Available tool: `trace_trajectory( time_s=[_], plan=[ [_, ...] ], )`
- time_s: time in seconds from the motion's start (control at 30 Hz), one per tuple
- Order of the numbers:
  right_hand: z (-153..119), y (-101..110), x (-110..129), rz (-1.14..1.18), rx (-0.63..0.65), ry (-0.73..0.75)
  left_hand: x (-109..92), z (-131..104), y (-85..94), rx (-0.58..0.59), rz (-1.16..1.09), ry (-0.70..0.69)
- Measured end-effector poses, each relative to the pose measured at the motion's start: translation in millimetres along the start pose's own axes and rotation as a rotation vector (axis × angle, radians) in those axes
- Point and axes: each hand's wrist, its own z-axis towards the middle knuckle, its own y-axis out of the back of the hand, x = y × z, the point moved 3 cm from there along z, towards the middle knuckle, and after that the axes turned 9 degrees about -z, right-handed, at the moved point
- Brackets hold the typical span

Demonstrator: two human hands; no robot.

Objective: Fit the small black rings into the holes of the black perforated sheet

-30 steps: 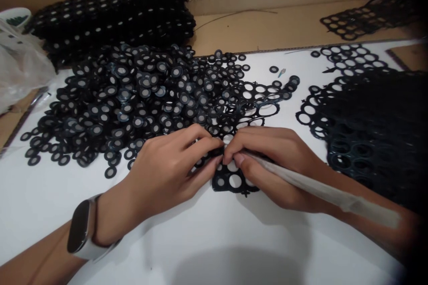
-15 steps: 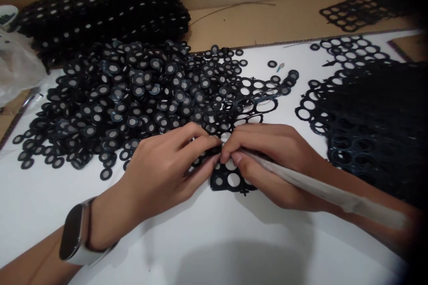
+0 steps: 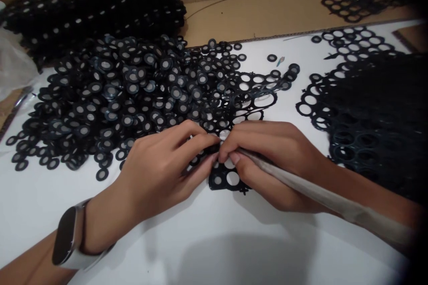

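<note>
My left hand (image 3: 167,160) is closed in a pinch at the left edge of a black perforated sheet (image 3: 219,185) with round holes, some holding pale discs. Close against it, my right hand (image 3: 270,156) is also closed, its bent index finger and thumb over the same sheet. A long pale grey strip (image 3: 301,182) runs from between the right thumb and index finger back along the forearm; its exact kind is unclear. The fingertips of both hands nearly meet, and they cover the spot they work on. Just behind the left hand spreads a heap of black rings with pale centres (image 3: 127,89).
At the back left stands a large black bundle of dotted sheets (image 3: 93,4), with a clear plastic bag (image 3: 15,64) beside it. Stacked black perforated sheets (image 3: 374,111) lie at right. Loose rings and a small bluish scrap (image 3: 281,60) lie on the white work surface (image 3: 150,249).
The view has shifted slightly, so the heap and the bundle sit a little further left and higher. Both hands keep the same grip at the perforated sheet.
</note>
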Motion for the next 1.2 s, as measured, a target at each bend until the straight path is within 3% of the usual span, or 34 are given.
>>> trace_trajectory(
  time_s=[1.2],
  plan=[
    [-1.5, -1.6, -0.9, -0.017, -0.027, 0.049, 0.1, -0.3, -1.0, -0.007, 0.014, -0.018]
  ],
)
